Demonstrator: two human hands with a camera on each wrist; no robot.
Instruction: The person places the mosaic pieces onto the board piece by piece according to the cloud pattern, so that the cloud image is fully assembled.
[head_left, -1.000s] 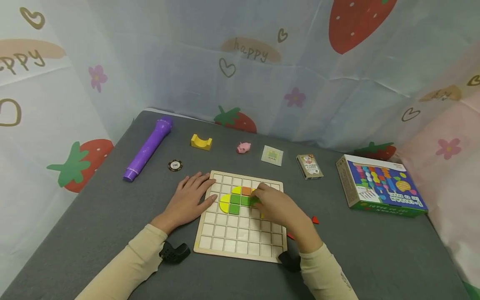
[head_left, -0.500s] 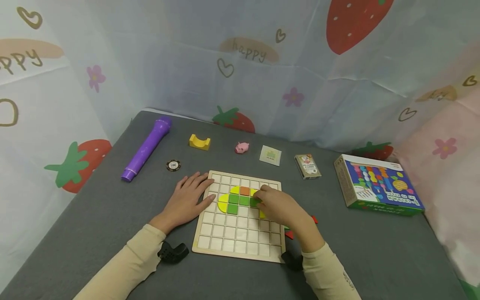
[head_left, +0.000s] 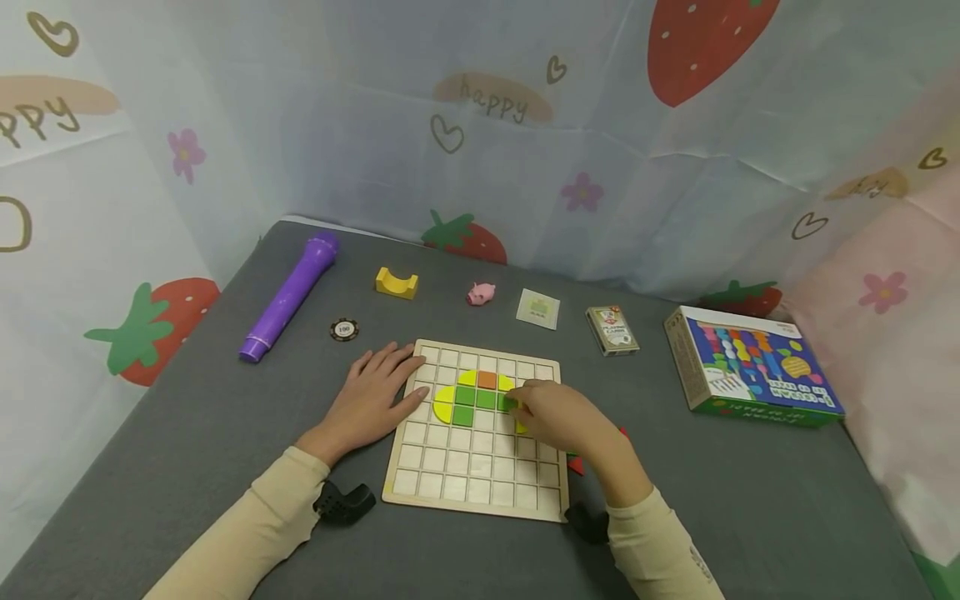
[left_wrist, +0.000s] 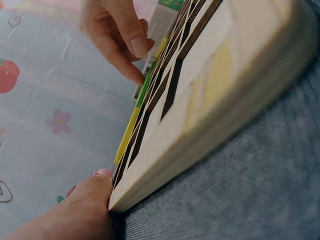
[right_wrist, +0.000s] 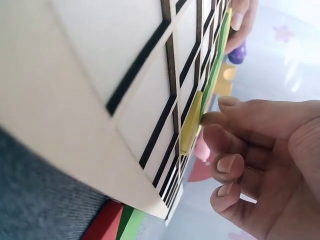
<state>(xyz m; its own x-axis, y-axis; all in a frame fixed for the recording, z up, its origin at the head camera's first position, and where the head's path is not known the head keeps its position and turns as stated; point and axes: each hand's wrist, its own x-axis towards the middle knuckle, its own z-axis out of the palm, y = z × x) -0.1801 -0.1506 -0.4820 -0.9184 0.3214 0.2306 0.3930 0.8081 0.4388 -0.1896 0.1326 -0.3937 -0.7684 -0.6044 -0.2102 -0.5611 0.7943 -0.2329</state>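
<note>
A wooden grid board (head_left: 465,475) lies on the grey table. On its upper half sit yellow (head_left: 445,408), green (head_left: 468,398) and orange (head_left: 487,380) flat pieces. My left hand (head_left: 390,387) rests flat on the board's left edge, fingers straight; in the left wrist view it (left_wrist: 85,210) presses against the board's corner (left_wrist: 225,100). My right hand (head_left: 525,404) is curled over the board's right side. Its index fingertip and thumb pinch a green piece (head_left: 508,402) at the right end of the green row. A yellow piece (right_wrist: 192,122) lies just beside those fingertips (right_wrist: 220,102).
Along the back lie a purple toy microphone (head_left: 288,300), a poker chip (head_left: 343,330), a yellow arch block (head_left: 396,283), a pink pig (head_left: 481,293), a small packet (head_left: 537,308) and a card deck (head_left: 612,330). A colourful box (head_left: 750,371) stands right. Loose red pieces (head_left: 576,465) lie beside the board.
Both hands stay where they were. The right hand's fingers have only shifted slightly on the green piece; the camera view drifted a little.
</note>
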